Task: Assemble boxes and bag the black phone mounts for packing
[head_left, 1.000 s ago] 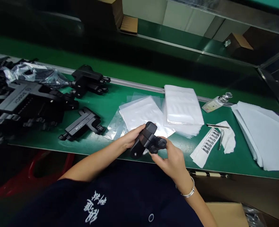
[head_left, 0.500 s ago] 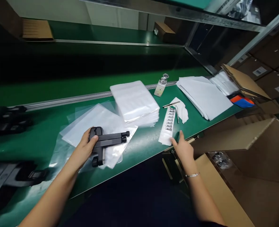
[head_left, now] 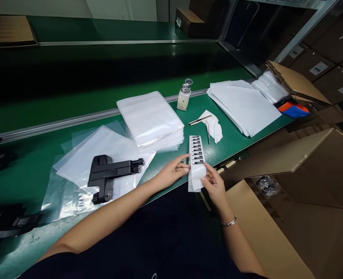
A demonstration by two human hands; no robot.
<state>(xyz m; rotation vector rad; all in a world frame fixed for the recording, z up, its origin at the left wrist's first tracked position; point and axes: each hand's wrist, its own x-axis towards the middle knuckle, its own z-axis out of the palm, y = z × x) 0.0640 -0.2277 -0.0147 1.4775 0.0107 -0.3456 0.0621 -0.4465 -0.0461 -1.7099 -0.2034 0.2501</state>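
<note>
While the left hand [head_left: 171,172] touches the left edge of the barcode label strip [head_left: 196,161] with loose, open fingers, the right hand [head_left: 213,184] pinches the strip's lower end at the near edge of the green tabletop [head_left: 37,166]; a black bracket [head_left: 109,174] lies apart on clear bags [head_left: 101,155], untouched

Both forearms are bare, with no sleeves showing below the elbow. The right hand [head_left: 215,185] has a thin silver bangle [head_left: 229,222] round the wrist. The left hand [head_left: 171,173] wears nothing. A dark navy garment covers the torso.
</note>
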